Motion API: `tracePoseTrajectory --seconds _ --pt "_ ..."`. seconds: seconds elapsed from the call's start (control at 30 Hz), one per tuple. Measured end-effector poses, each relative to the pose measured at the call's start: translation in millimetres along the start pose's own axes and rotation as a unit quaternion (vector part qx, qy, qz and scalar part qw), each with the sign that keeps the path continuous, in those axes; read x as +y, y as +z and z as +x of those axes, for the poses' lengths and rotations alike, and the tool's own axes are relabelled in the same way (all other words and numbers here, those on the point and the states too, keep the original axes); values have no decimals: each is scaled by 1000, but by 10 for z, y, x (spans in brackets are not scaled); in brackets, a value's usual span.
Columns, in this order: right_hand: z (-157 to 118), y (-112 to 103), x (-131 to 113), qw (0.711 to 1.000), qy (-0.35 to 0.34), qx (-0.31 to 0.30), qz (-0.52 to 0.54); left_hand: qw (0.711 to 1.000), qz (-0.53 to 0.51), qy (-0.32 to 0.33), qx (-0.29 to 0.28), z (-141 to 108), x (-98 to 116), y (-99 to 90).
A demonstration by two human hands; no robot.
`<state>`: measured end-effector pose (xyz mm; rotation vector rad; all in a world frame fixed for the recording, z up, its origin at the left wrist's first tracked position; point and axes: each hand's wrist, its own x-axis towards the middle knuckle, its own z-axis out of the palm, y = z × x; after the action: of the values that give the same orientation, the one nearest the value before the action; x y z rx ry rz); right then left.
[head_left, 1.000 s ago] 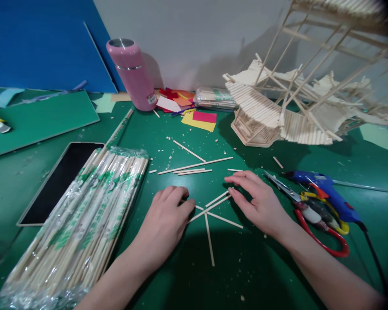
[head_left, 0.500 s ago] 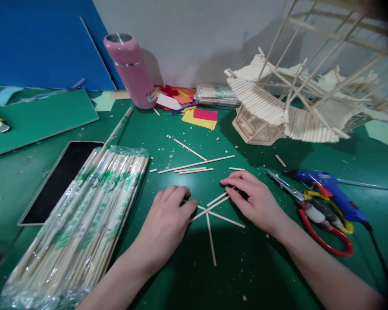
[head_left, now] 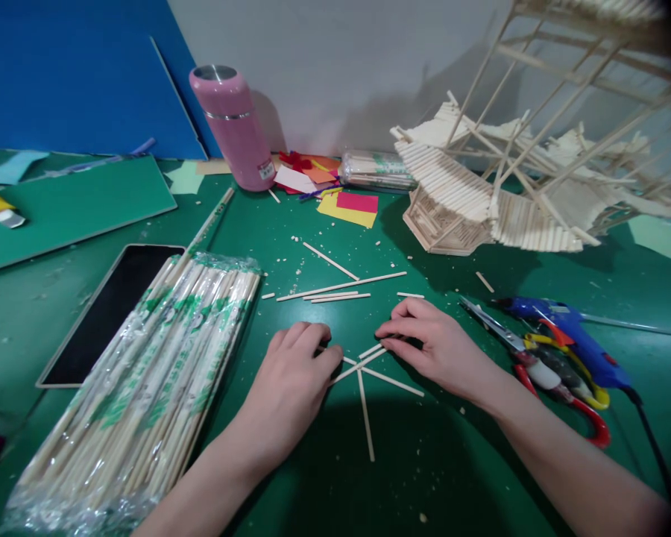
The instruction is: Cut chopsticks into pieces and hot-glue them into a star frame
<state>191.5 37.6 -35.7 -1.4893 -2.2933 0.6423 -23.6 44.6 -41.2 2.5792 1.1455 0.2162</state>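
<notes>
Thin wooden sticks lie crossed in a star on the green table, one stick (head_left: pixel 365 418) pointing towards me and another stick (head_left: pixel 397 383) slanting to the lower right. My left hand (head_left: pixel 302 362) is closed over the left ends of the crossed sticks, its fingertips partly hidden under it. Thumb and forefinger of my right hand (head_left: pixel 433 343) pinch the upper right end of a wooden stick (head_left: pixel 347 374) that runs across the star. A short stick (head_left: pixel 370 350) lies alongside it. Beyond my hands rest several loose sticks, among them a long stick (head_left: pixel 341 286).
Left stands a plastic-wrapped pack of sticks (head_left: pixel 162 373), partly over a dark tablet (head_left: pixel 112 306). Scissors (head_left: pixel 497 328) and a blue glue gun (head_left: pixel 581 335) lie right. Behind are a pink flask (head_left: pixel 232 127), coloured paper (head_left: pixel 347 212) and a stick-built model (head_left: pixel 452 179).
My right hand has slid slightly left along the stick, its fingers now closer to the crossing point. My left hand stays nearly still. The view has shifted slightly.
</notes>
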Motion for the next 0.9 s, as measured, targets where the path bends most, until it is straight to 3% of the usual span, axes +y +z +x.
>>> tracePoseTrajectory --seconds 0.27,0.43,0.9 --pt "187 -145 -13 983 -110 -102 -106 1000 3 -7 -3 -10 -3 18" --pt "277 -196 -85 962 -140 -157 -172 1000 1 -8 -6 -14 -1 24" --pt "401 -195 -181 931 -193 -186 -247 1000 14 -4 -5 -28 0 45"
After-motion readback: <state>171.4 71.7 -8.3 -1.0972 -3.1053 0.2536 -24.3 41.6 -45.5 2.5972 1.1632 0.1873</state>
